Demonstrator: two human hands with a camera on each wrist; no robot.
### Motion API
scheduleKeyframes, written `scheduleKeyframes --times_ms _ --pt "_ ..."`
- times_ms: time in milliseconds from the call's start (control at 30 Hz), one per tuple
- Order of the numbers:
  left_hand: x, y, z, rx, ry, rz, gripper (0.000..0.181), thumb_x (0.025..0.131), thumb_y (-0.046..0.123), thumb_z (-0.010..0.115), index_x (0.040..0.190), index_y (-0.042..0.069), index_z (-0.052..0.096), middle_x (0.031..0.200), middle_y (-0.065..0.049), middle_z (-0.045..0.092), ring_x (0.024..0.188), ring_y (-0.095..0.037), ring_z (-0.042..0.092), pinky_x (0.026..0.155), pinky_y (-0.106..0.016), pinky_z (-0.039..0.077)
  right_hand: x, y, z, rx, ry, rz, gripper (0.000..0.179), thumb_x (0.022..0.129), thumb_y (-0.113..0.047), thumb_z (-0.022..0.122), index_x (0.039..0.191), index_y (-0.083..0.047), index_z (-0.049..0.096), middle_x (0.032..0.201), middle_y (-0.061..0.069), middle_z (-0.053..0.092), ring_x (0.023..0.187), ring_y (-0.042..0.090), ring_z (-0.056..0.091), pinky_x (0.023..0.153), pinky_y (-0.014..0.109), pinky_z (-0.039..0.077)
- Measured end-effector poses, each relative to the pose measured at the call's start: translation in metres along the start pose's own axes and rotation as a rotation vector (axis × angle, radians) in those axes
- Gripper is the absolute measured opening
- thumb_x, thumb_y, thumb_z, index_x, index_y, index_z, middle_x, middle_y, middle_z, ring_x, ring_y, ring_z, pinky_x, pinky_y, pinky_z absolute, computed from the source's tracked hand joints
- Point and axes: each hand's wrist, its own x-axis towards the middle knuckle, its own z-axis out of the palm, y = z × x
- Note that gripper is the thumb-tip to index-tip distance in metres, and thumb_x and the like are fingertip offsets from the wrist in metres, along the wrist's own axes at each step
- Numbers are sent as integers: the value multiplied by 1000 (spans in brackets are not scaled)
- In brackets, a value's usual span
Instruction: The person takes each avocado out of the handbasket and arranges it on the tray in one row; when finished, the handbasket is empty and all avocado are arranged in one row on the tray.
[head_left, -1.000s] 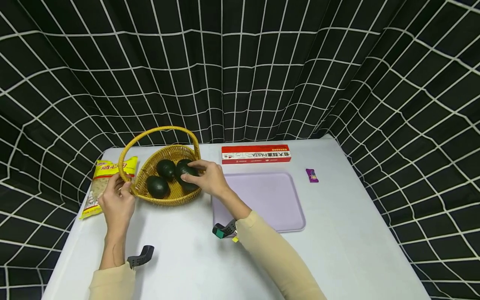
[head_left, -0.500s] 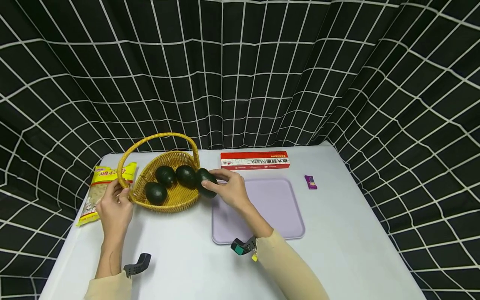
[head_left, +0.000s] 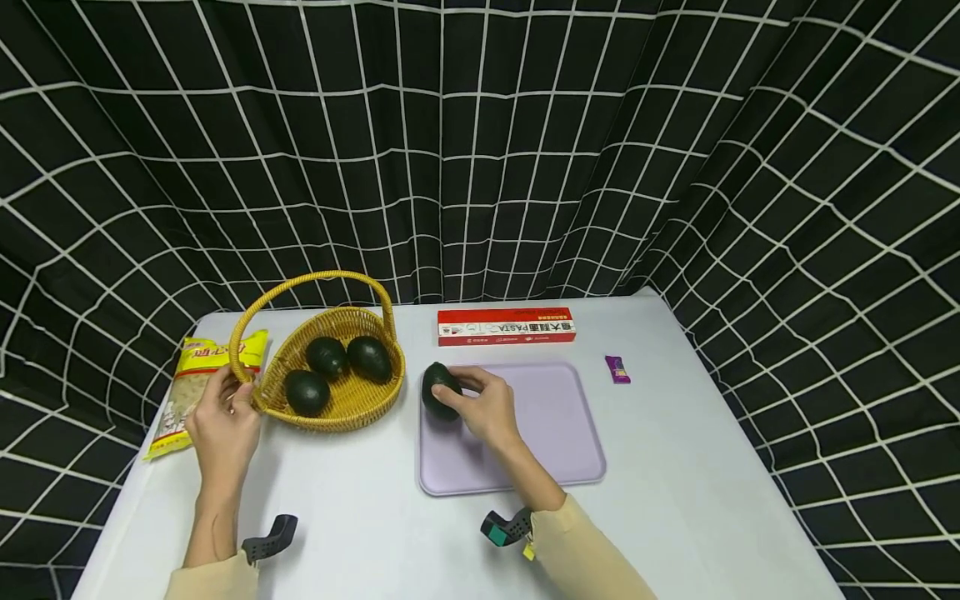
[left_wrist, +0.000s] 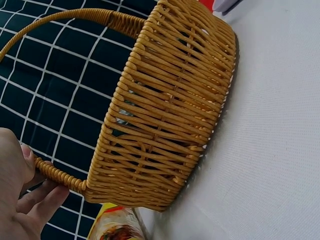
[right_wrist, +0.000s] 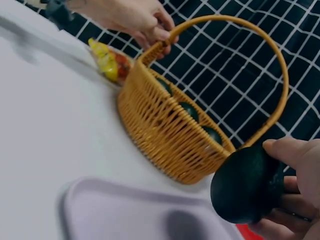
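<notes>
A yellow-brown wicker basket with a tall arched handle stands on the left of the table. Inside it lie three dark green avocados, one of them the left avocado. My left hand grips the lower left end of the handle, fingers curled round it in the left wrist view. In my right hand is another avocado, held between thumb and fingers. This one hangs over the left part of a pale purple tray; its shadow falls on the tray in the right wrist view.
Left of the basket lies a yellow plastic food bag, partly behind my left hand. A red and white pasta box sits behind the tray. To the right is a small purple packet. A black gridded curtain encloses the table.
My right hand has lifted an avocado out of the basket and carried it rightward over the tray. The left hand keeps its grip on the basket handle.
</notes>
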Motion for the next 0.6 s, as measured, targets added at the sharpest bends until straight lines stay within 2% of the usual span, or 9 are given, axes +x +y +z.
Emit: scheduleKeyframes --times_ms 67,300,333,600 --pt "0 1 0 10 4 -2 35 104 6 59 138 0 62 126 -23 73 118 -41 70 96 -5 42 -3 4 0 -8 14 7 39 81 -30 90 115 -14 80 112 6 81 113 23 75 104 44 55" --pt "0 -1 0 4 7 7 36 103 5 60 138 -2 62 126 -25 72 118 -41 70 93 -3 42 -9 16 3 -13 31 55 40 80 -32 90 114 -14 79 110 6 81 111 23 75 106 46 53" --pt "0 -1 0 6 8 9 36 103 5 60 138 -1 62 126 -24 72 118 -41 70 88 2 37 -10 18 4 -16 32 56 40 81 -32 90 114 -14 79 110 6 81 111 24 75 106 46 53" --pt "0 0 1 2 -2 -1 37 104 8 60 140 0 61 127 -25 72 120 -41 69 92 1 39 -13 26 9 -28 29 77 41 83 -34 88 116 -11 78 112 8 80 111 26 75 101 45 57"
